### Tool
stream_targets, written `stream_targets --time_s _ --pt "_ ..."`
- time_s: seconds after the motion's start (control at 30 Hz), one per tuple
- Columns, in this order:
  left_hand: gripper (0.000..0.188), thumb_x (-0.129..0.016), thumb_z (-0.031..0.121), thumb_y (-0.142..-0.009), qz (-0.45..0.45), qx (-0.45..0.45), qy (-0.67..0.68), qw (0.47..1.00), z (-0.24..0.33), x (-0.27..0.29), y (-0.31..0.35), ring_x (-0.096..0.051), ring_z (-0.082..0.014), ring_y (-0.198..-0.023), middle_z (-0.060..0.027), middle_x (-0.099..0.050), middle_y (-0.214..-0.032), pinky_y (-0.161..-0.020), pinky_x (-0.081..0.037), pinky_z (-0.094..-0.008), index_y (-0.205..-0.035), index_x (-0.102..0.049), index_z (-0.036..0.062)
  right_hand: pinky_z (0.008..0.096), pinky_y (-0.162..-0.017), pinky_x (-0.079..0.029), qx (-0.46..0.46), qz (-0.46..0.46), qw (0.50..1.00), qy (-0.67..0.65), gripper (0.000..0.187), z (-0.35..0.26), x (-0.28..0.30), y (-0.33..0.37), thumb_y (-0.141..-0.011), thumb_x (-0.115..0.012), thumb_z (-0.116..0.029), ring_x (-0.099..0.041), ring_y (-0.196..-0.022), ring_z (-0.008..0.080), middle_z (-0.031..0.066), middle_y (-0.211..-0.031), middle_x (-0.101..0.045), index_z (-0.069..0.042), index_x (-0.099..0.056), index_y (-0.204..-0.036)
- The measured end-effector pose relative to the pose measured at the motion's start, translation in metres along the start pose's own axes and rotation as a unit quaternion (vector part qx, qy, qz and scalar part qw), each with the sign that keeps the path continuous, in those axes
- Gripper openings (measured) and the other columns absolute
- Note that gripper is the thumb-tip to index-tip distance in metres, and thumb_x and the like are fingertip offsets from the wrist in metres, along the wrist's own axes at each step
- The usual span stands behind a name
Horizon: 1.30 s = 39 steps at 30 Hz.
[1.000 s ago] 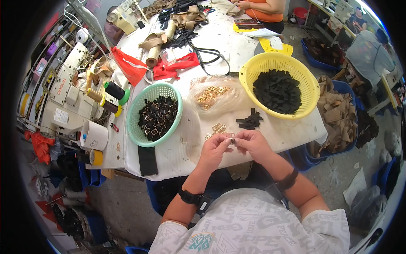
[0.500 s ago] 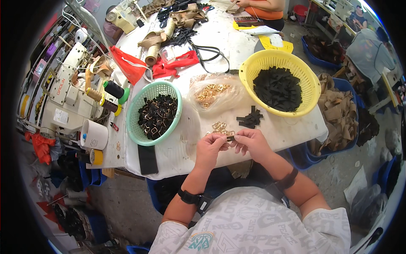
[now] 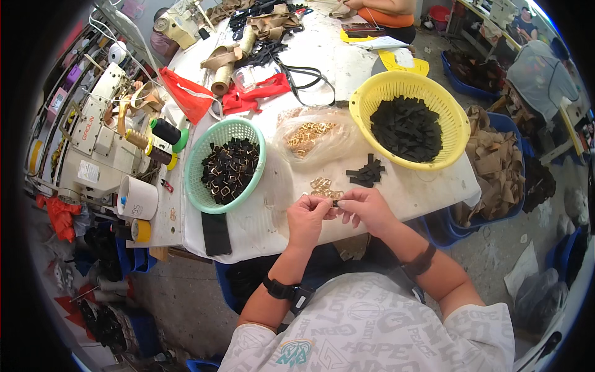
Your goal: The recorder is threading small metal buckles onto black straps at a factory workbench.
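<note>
At the table's front edge my left hand [image 3: 307, 218] and my right hand [image 3: 370, 209] meet, thumbs and fingertips pinched. Between them is a small black fabric strip [image 3: 335, 203]; in this moment the fingers mostly cover it, and a gold ring on it is hard to make out. Just beyond my fingers lies a small heap of gold metal rings [image 3: 322, 186]. Right of that heap is a little pile of loose black strips [image 3: 367, 172]. To the left, a mint green basket [image 3: 193, 180] holds black strips looped through gold rings.
A yellow basket [image 3: 460, 118] of black strips stands at the right. Behind the heap sits a clear plastic bag [image 3: 310, 133] of gold rings. A dark phone [image 3: 215, 234] lies by the green basket. Thread cones [image 3: 167, 131] and a sewing machine [image 3: 99, 130] are at left; another person [image 3: 393, 18] sits across.
My fingertips have closed further over the black strip, so less of it shows. Both hands stay in nearly the same place.
</note>
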<state>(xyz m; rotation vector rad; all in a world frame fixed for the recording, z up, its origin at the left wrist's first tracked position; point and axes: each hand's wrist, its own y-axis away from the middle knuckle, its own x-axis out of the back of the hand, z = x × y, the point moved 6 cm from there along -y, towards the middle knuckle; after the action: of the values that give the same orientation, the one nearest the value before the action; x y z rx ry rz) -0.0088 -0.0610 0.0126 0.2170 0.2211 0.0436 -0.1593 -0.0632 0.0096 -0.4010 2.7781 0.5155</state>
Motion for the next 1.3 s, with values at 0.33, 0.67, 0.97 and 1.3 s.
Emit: stream_targets --time_s 0.33,0.67,0.97,1.3 --pt "0.018 -0.052 0.012 -0.095 -0.048 0.040 0.105 0.993 0.000 0.000 0.002 -0.066 -0.0187 -0.071 -0.0142 -0.067 -0.085 -0.064 -0.055 -0.0307 -0.093 -0.061 -0.0041 0.0181 -0.043 -0.042 0.025 -0.011 0.999 0.024 0.015 0.000 -0.002 -0.001 -0.091 -0.059 -0.016 -0.058 -0.056 0.0064 0.0028 -0.071 -0.062 -0.001 -0.062 -0.090" --pt "0.015 -0.055 0.010 -0.092 -0.098 0.105 0.075 0.987 -0.006 0.001 0.006 -0.065 -0.0182 -0.066 -0.0114 -0.065 -0.080 -0.060 -0.054 -0.0292 -0.096 -0.060 -0.0038 0.0203 -0.049 -0.043 0.033 -0.025 0.999 0.031 0.011 -0.005 -0.003 0.000 -0.091 -0.057 -0.010 -0.053 -0.054 0.0071 0.0015 -0.069 -0.059 0.001 -0.061 -0.090" --pt "0.009 -0.064 0.005 -0.085 -0.043 0.058 -0.005 0.997 -0.003 0.002 0.005 -0.061 -0.0137 -0.057 -0.0074 -0.063 -0.072 -0.052 -0.050 -0.0250 -0.089 -0.062 -0.0026 0.0192 -0.044 -0.040 -0.016 -0.032 0.999 -0.002 0.017 0.001 0.001 0.000 -0.095 -0.053 -0.014 -0.057 -0.054 0.0074 0.0043 -0.073 -0.063 0.000 -0.062 -0.093" --pt "0.012 -0.062 0.002 -0.085 -0.044 0.043 0.038 0.997 -0.002 -0.001 0.005 -0.059 -0.0129 -0.058 -0.0071 -0.063 -0.073 -0.053 -0.049 -0.0247 -0.096 -0.063 -0.0041 0.0191 -0.045 -0.044 0.000 -0.045 0.998 -0.039 0.017 0.006 0.001 0.001 -0.096 -0.050 -0.012 -0.059 -0.054 0.0090 0.0040 -0.073 -0.063 0.000 -0.060 -0.102"
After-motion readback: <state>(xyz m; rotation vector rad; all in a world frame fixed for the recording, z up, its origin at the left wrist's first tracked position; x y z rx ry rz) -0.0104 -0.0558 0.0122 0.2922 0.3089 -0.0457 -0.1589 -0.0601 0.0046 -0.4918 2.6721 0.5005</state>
